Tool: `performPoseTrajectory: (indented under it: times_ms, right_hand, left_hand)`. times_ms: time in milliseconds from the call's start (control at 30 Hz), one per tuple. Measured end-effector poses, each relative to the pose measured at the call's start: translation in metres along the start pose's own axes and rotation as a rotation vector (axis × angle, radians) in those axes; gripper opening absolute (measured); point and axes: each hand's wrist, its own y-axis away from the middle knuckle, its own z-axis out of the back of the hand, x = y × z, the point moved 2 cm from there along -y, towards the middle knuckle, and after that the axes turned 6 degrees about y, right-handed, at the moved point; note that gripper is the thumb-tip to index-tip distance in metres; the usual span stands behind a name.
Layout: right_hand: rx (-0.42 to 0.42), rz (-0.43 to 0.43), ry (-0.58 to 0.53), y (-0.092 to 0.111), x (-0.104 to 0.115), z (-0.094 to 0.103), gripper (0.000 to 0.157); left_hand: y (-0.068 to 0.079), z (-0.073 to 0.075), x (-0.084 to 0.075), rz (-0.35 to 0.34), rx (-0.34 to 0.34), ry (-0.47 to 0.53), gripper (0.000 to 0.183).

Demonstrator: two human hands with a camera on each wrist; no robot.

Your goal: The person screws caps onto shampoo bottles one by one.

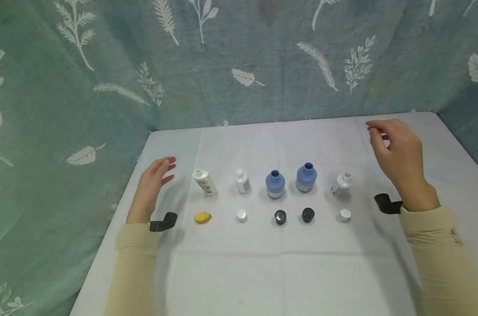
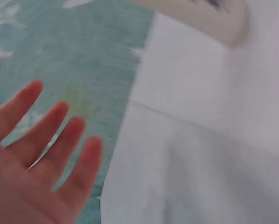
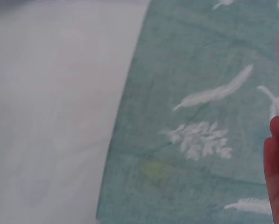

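My left hand is raised at the left, fingers loosely spread and holding nothing. Nearest to it is a white flat bottle without its cap; part of a pale bottle also shows in the left wrist view. My right hand hovers at the right with loosely bent fingers and nothing in them. Closest to that hand stands an uncapped white round bottle. Between the hands are a small white bottle and two open blue bottles, one nearer and one farther back.
A row of caps lies in front of the bottles: a yellow cap, a white cap, a black cap, another black cap and a white cap. A white cloth covers the table; patterned green fabric hangs behind.
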Motion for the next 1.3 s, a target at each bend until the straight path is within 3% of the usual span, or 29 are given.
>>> performPoseTrajectory:
  times_ms: [100,233,367,500,600,700,900,1000,1133,1300]
  right_hand:
    - [-0.059,0.008,-0.101,0.001,0.021,-0.003,0.027]
    - [-0.106,0.02,-0.22,0.002,0.048,-0.009,0.025]
    - [-0.088,0.039,-0.331,0.002,0.075,-0.022,0.024]
    - [-0.028,0.045,-0.433,0.003,0.1,-0.039,0.023]
    - [0.036,0.065,-0.499,0.004,0.118,-0.051,0.023]
    - [0.157,0.108,-0.549,0.005,0.134,-0.06,0.024]
    - [0.582,0.146,-0.549,0.006,0.153,-0.074,0.032]
    - [0.732,0.14,-0.529,0.01,0.159,-0.082,0.034]
    - [0.756,0.129,-0.556,0.014,0.17,-0.094,0.031]
    - [0.714,0.177,-0.56,0.014,0.193,-0.109,0.026]
  left_hand:
    - [0.018,-0.006,-0.012,-0.044,0.133,0.149,0.042]
    - [0.024,-0.009,-0.016,-0.101,0.282,0.31,0.039]
    - [0.026,-0.013,-0.015,-0.112,0.32,0.35,0.04]
    - [0.025,-0.019,-0.009,-0.055,0.342,0.324,0.043]
    - [0.024,-0.025,-0.003,0.006,0.35,0.292,0.045]
    - [0.022,-0.032,0.003,0.051,0.346,0.271,0.046]
    - [0.017,-0.045,0.01,0.136,0.349,0.208,0.052]
    - [0.016,-0.044,0.021,0.137,0.348,0.2,0.052]
    - [0.013,-0.039,0.024,0.124,0.346,0.186,0.049]
    - [0.012,-0.035,0.008,0.119,0.369,0.191,0.049]
